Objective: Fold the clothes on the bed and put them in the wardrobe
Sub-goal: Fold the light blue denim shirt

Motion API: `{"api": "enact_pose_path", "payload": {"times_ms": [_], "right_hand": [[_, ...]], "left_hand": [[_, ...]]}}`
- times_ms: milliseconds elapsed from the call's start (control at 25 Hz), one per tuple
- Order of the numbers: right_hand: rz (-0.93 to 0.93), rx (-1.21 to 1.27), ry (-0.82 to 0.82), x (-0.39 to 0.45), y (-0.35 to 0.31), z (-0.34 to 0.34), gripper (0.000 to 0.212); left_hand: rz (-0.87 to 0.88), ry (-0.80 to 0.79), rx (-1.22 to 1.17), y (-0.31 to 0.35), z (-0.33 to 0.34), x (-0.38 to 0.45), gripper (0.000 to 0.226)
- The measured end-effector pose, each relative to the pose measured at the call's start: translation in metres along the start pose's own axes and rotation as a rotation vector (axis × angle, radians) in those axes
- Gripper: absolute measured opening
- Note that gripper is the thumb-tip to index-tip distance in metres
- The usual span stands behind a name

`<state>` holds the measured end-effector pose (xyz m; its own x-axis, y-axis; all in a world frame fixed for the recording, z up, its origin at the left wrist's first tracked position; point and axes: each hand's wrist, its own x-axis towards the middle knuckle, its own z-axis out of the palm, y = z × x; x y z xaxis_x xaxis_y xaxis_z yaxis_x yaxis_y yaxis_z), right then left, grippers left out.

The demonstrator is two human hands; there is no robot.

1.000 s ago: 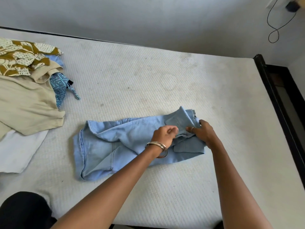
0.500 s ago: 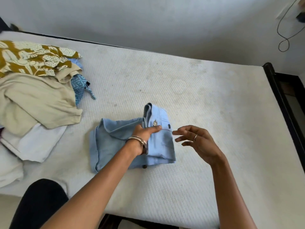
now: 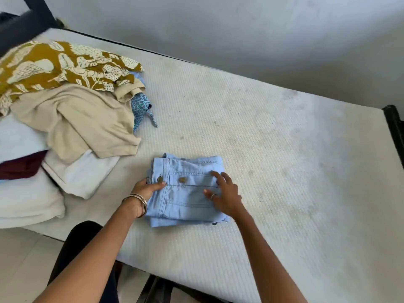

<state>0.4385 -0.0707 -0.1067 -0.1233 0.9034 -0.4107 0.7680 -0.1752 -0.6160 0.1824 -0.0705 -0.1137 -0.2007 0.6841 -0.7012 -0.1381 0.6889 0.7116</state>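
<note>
While both hands bear on it, folded light-blue denim garment (image 3: 188, 189) lies on mattress (image 3: 273, 149). Left hand (image 3: 148, 189): thumb on top at the left edge, fingers hidden, grip uncertain. Right hand (image 3: 225, 195): fingers spread flat on its right side. Unfolded clothes pile (image 3: 72, 106) lies beyond left hand, apart from the garment.

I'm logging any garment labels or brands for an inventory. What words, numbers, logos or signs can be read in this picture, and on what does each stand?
None: no readable text shows anywhere.
Folded light blue denim shirt: only stitching and buttons, no tag or brand in view.
Mustard patterned cloth: leaf shapes, no letters.
Blue patterned cloth: geometric lines, no letters.
Mattress and wall: no signs.
</note>
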Motion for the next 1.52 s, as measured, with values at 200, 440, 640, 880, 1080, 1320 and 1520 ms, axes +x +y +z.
{"api": "enact_pose_path", "payload": {"times_ms": [200, 440, 640, 880, 1080, 1320, 1520], "right_hand": [[0.070, -0.181, 0.157, 0.006, -0.006, 0.031, 0.064], [-0.252, -0.520, 0.265, 0.031, 0.009, 0.059, 0.056], [-0.064, -0.525, 0.332, 0.043, 0.025, 0.074, 0.059], [-0.194, -0.165, 0.260, 0.047, 0.027, 0.058, 0.070], [0.317, 0.529, 0.219, 0.039, 0.014, 0.020, 0.069], [0.161, 0.519, 0.084, 0.023, -0.051, -0.041, 0.049], [-0.338, -0.324, 0.376, -0.014, -0.104, -0.101, 0.046]], "left_hand": [[0.258, 0.395, 0.518, -0.004, 0.013, -0.004, 0.059], [1.082, 0.283, 1.513, -0.045, 0.049, 0.008, 0.061], [1.039, 0.265, 1.593, -0.053, 0.036, 0.056, 0.069], [0.945, 0.172, 1.620, -0.048, 0.035, 0.062, 0.071], [0.724, 0.132, 1.429, -0.040, 0.054, 0.027, 0.062], [0.088, 0.133, 0.249, 0.014, 0.086, -0.024, 0.059], [-0.118, -0.378, -0.526, 0.067, 0.096, -0.050, 0.090]]}}
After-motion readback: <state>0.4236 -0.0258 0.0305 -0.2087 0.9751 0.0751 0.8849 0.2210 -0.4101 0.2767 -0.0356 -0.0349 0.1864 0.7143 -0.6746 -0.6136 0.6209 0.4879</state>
